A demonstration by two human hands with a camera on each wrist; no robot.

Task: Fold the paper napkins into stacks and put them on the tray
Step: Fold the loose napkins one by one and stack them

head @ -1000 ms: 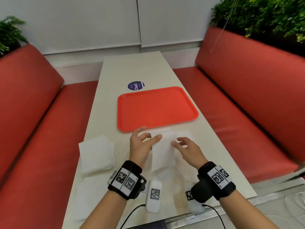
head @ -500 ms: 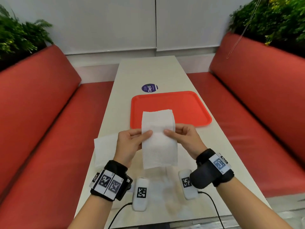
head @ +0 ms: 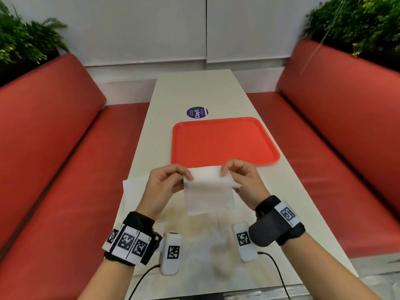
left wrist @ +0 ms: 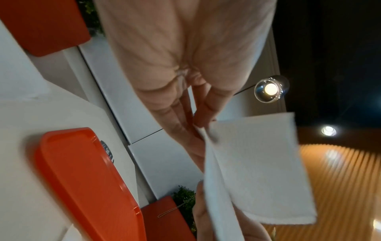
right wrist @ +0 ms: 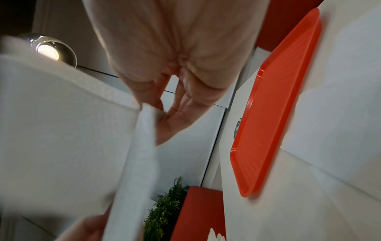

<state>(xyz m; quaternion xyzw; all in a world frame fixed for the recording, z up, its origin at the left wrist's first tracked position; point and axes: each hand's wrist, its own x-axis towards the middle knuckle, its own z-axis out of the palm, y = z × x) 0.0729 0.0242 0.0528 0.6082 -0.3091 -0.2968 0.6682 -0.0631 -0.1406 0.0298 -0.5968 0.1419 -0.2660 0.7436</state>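
The tray (head: 225,141) is a flat rectangle of smooth orange-red plastic with rounded corners and a low raised rim; its floor is bare, nothing lies in it. It sits on the pale, matte worktop (head: 194,89), just behind the hands, with a round dark-blue sticker (head: 197,112) on the worktop just beyond its far edge.

The paper napkin (head: 208,191) is held in the air above the worktop, in front of the near rim of the tray. It is white, thin and soft, with a fine embossed texture that the left wrist view shows plainly, and it is doubled over: the upper edge is a fold, and two layers hang from it, the lower edge loose. The left hand (head: 164,187) pinches its upper left corner between thumb and curled fingers; the right hand (head: 244,182) pinches the upper right corner likewise. So both hands are clamped on the napkin, one at each side.

Behind the left hand a flat white sheet (head: 135,189) lies on the worktop, partly hidden. Red padded benches (head: 54,148) with a smooth leather-like skin flank the worktop, and leafy green plants (head: 23,42) stand behind them.
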